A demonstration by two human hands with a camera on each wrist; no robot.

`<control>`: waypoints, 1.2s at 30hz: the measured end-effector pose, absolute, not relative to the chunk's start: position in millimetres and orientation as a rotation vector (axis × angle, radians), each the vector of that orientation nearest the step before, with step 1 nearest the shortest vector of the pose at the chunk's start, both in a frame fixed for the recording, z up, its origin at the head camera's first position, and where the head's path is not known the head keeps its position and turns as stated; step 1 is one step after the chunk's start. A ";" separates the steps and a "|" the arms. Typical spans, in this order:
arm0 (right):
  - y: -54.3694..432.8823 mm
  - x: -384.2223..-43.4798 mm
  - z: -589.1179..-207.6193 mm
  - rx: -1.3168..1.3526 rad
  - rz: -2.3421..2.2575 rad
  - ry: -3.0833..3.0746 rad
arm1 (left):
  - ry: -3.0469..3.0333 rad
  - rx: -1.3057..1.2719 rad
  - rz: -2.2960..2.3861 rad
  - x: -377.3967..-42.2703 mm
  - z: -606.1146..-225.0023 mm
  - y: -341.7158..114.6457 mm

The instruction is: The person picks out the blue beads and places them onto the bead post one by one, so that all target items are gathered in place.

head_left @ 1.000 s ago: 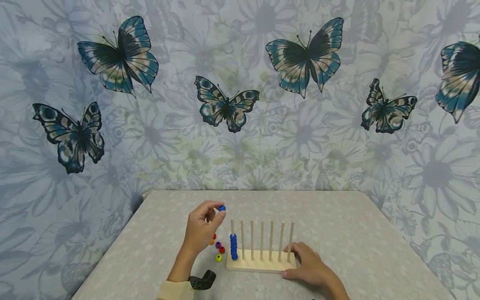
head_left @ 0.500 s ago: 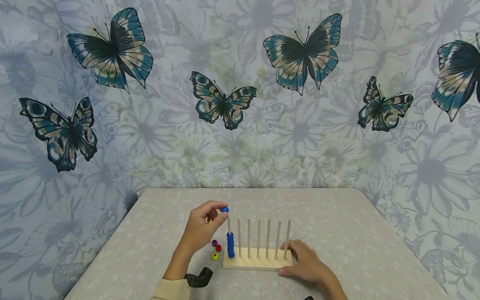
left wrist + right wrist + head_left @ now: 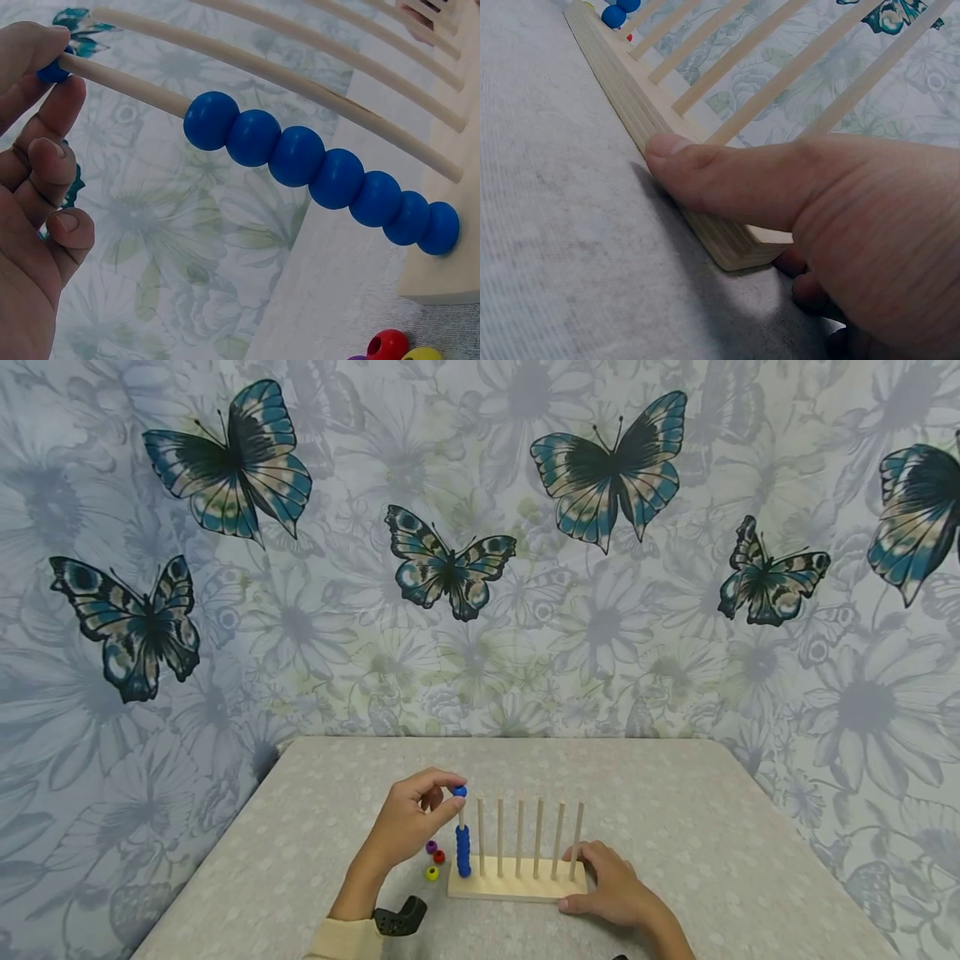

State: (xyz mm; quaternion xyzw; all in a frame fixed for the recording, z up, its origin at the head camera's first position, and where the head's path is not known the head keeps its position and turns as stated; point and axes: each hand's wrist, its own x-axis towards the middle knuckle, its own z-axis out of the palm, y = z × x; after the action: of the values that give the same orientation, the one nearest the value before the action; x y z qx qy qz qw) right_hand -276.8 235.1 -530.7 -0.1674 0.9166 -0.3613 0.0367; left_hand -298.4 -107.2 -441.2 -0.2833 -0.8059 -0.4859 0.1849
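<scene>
My left hand (image 3: 411,821) pinches a blue bead (image 3: 460,791) between thumb and fingertips at the top of the leftmost wooden peg. The left wrist view shows the held bead (image 3: 54,71) at that peg's tip, its outer part covered by the fingers. Lower on the same peg, several blue beads (image 3: 297,156) are stacked down to the base. The wooden base (image 3: 517,881) carries several upright pegs in a row; the others bear no beads. At its right end my right hand (image 3: 617,887) grips the base, thumb along the front edge and fingers behind.
Loose beads lie left of the base: a purple one (image 3: 431,847), a red one (image 3: 438,857) and a yellow one (image 3: 432,873). The table (image 3: 637,785) has a pale patterned cover and ends at a butterfly-print wall (image 3: 600,635).
The left hand has moved right and slightly down, bringing its blue bead from beside the leftmost peg onto the peg's tip. The right hand keeps its grip on the base.
</scene>
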 end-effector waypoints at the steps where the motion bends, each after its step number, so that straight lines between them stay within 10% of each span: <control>1: 235.1 -276.4 -530.4 -0.512 -1.114 2.810 | -2.270 -0.801 -1.372 -298.7 -441.4 -107.4; 36: 237.3 -285.8 -534.4 -0.625 -1.221 2.707 | -2.185 -0.879 -1.325 -305.1 -451.7 -117.9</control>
State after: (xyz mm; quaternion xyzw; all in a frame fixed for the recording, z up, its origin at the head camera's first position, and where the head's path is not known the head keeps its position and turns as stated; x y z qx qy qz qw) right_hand -285.8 237.3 -534.4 -0.2057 0.8907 -0.4019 0.0533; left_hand -305.1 -117.9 -451.7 -0.3175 -0.7890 -0.4787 0.2180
